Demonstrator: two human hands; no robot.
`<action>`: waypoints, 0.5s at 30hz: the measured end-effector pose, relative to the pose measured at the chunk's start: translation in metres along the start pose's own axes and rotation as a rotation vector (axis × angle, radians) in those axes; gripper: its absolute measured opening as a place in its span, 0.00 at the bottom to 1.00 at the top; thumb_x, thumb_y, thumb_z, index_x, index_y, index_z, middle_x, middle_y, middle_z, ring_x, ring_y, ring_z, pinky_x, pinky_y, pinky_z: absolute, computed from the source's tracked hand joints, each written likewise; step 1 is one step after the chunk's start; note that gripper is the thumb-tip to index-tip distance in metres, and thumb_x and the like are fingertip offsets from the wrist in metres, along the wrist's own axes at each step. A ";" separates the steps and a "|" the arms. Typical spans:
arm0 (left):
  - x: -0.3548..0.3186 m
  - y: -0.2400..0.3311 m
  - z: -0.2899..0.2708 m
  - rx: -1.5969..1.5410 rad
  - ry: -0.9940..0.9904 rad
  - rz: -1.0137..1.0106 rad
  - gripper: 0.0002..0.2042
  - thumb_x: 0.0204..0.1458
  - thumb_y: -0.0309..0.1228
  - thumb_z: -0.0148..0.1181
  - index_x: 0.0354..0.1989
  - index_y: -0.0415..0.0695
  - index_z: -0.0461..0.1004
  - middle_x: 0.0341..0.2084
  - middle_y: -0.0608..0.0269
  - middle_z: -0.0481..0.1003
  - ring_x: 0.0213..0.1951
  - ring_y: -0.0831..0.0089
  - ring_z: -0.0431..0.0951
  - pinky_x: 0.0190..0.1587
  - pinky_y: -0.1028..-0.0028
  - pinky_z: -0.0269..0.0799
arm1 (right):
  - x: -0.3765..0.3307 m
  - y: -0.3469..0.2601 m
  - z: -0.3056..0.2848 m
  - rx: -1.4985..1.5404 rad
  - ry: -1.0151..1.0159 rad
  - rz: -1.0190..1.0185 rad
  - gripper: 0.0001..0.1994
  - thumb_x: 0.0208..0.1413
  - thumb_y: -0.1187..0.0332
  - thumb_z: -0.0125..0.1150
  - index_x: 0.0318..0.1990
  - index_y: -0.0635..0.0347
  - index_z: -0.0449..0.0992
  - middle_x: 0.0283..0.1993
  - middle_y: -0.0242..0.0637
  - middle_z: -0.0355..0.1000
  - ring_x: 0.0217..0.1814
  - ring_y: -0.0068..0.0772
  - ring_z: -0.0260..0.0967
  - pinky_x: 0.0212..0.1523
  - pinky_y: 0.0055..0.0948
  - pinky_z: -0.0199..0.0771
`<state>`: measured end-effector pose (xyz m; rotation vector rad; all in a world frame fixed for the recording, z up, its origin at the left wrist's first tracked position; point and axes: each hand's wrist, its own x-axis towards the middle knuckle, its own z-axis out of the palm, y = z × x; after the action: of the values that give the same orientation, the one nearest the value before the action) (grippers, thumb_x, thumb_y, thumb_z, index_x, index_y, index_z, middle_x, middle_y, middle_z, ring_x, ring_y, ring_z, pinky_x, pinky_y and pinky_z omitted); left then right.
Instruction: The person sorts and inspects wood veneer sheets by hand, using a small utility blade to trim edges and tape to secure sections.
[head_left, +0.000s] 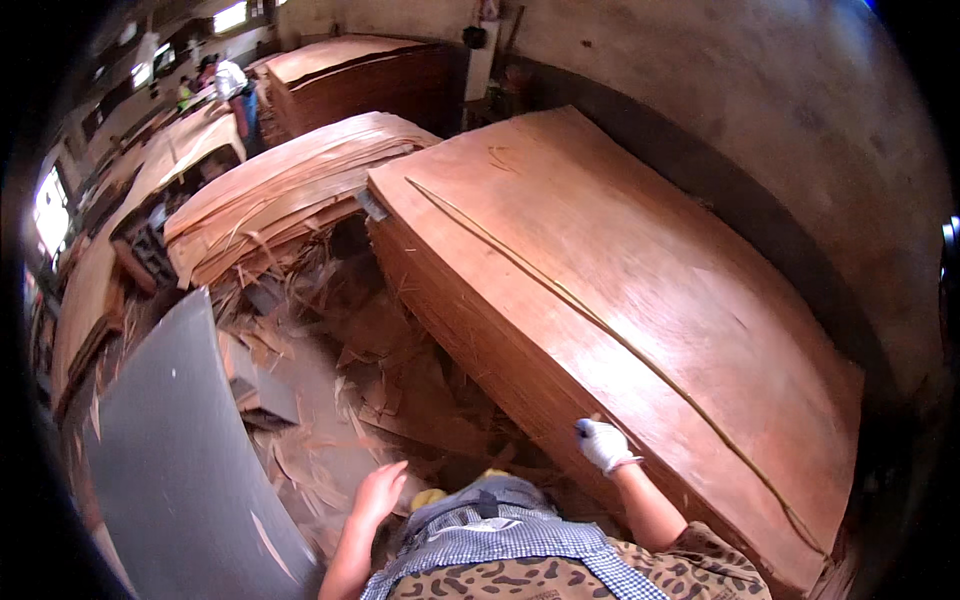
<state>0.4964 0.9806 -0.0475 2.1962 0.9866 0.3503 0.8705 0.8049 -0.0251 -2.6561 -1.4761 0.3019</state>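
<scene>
My right hand (605, 446), in a white glove, is closed beside the near long edge of a tall stack of reddish-brown wood veneer sheets (690, 290). A small dark blue patch shows at its fingers, and what they hold, if anything, I cannot make out. My bare left hand (381, 492) hangs over the littered floor with its fingers loosely stretched, holding nothing. A long thin stick (560, 290) lies lengthwise across the top of the stack.
Veneer scraps (390, 370) litter the floor. A grey sheet (190, 450) stands at the left. More veneer stacks (300, 175) lie ahead, with another person (235, 85) beyond at the far left. A wall (760, 110) runs behind the big stack.
</scene>
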 end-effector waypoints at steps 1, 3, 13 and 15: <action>0.032 0.001 -0.015 0.010 -0.041 0.048 0.14 0.48 0.31 0.50 0.44 0.44 0.70 0.40 0.53 0.71 0.42 0.57 0.71 0.43 0.66 0.67 | 0.005 0.002 -0.005 0.041 -0.015 0.119 0.08 0.48 0.64 0.47 0.31 0.54 0.72 0.30 0.48 0.71 0.34 0.47 0.69 0.33 0.42 0.68; 0.100 0.000 -0.035 0.003 -0.091 0.179 0.14 0.49 0.32 0.50 0.44 0.43 0.69 0.40 0.54 0.71 0.42 0.58 0.71 0.43 0.66 0.67 | 0.012 0.018 0.002 0.194 0.096 0.260 0.10 0.48 0.61 0.48 0.35 0.52 0.73 0.33 0.48 0.71 0.36 0.48 0.69 0.37 0.42 0.68; 0.383 0.010 -0.082 0.077 -0.305 0.508 0.14 0.49 0.32 0.50 0.44 0.43 0.69 0.40 0.54 0.71 0.43 0.59 0.71 0.45 0.68 0.67 | 0.207 0.012 -0.008 0.304 0.252 0.592 0.09 0.47 0.66 0.49 0.33 0.55 0.74 0.27 0.42 0.72 0.29 0.40 0.71 0.33 0.36 0.69; 0.427 0.010 -0.094 0.057 -0.294 0.530 0.15 0.48 0.32 0.50 0.44 0.42 0.69 0.40 0.54 0.71 0.43 0.59 0.71 0.45 0.68 0.67 | 0.270 -0.012 -0.042 0.252 0.299 0.417 0.10 0.46 0.66 0.51 0.35 0.54 0.74 0.33 0.45 0.71 0.37 0.47 0.68 0.37 0.40 0.67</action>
<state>0.7431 1.3362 0.0128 2.4522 0.2504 0.2259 1.0079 1.0413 -0.0173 -2.6327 -0.7425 0.1001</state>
